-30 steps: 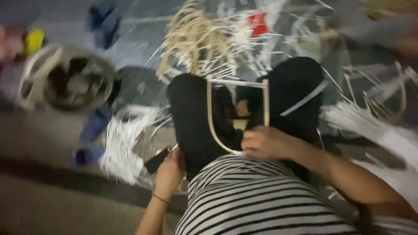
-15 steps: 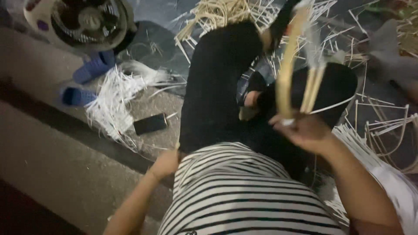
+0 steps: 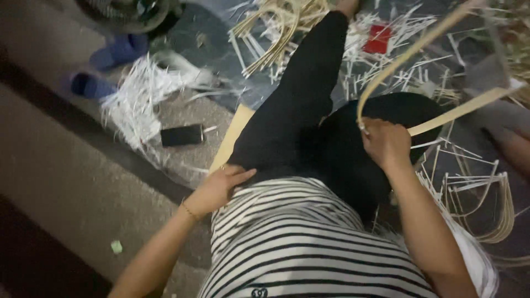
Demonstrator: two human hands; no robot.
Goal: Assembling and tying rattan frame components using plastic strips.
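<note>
Floor strewn w/ pale strips. Right hand (image 3: 385, 144) now lower, grip pinching bent tan bamboo strip (image 3: 411, 49) arching above it; left hand (image 3: 218, 186) still at hip, fingers spread, near black phone (image 3: 181, 134).

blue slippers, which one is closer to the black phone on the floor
The lower-left blue slipper, lying just left of the white strip pile; the other slipper sits farther up by the fan, farther from the phone.

right hand (image 3: 385, 144) gripping bent bamboo strip (image 3: 411, 52), left hand (image 3: 218, 187) on thigh
</note>
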